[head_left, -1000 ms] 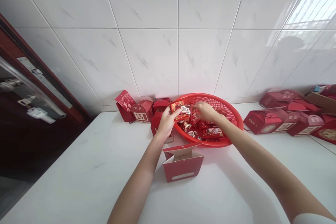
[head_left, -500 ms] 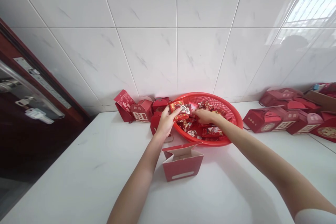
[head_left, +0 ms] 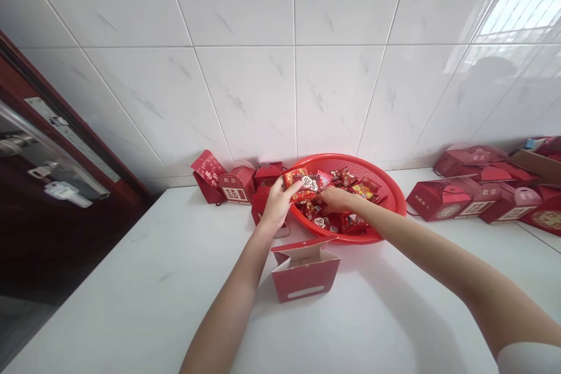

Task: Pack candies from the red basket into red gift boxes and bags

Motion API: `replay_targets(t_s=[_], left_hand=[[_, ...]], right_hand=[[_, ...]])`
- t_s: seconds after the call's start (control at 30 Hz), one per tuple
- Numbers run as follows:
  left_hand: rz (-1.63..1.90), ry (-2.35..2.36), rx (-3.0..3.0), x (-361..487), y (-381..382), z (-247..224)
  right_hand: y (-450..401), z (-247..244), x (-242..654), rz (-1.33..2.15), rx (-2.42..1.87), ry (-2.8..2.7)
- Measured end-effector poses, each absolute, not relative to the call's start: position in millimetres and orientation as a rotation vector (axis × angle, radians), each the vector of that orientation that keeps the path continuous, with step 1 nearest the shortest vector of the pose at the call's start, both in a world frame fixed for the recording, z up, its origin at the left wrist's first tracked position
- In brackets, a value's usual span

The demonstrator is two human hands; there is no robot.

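Observation:
My left hand (head_left: 277, 203) is closed on several red and gold wrapped candies (head_left: 309, 183) above the left rim of a red plastic basket (head_left: 397, 193). Inside that basket my right hand (head_left: 336, 199) reaches down among more wrapped candies (head_left: 365, 189). Its fingers are curled together at the left side of the pile, close to the candies in my left hand; what they grip is hidden. Nearer to me, a dark red paper box (head_left: 303, 279) stands upright on the white counter with its top open.
Several red gift boxes (head_left: 239, 184) stand against the tiled wall left of the basket. More red boxes (head_left: 440, 201) and an open cardboard carton (head_left: 534, 162) are at the right. A dark door with keys (head_left: 68, 191) in it is at the left.
My right hand has shifted slightly left and down within the basket, uncovering a yellow-wrapped candy on the right. My left hand keeps hold of its candies; the open box has not moved.

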State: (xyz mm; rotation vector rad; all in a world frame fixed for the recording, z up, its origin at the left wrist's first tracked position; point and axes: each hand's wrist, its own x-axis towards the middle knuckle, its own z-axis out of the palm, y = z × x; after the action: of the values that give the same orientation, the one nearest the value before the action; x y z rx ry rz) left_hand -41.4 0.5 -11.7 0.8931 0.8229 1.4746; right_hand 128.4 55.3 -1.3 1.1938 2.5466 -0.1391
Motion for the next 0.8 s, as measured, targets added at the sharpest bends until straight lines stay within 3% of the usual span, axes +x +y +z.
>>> replay_targets(t_s=[0.37, 0.8], left_hand=[[1.452, 0.813, 0.915, -42.1, -1.0, -10.2], [1.467, 0.813, 0.927, -42.6, -0.9, -12.4]], right_hand=[[63.5, -4.3, 138.5, -0.303, 1.235, 2.674], [77.2, 9.5, 176.8, -0.609, 1.707, 3.113]])
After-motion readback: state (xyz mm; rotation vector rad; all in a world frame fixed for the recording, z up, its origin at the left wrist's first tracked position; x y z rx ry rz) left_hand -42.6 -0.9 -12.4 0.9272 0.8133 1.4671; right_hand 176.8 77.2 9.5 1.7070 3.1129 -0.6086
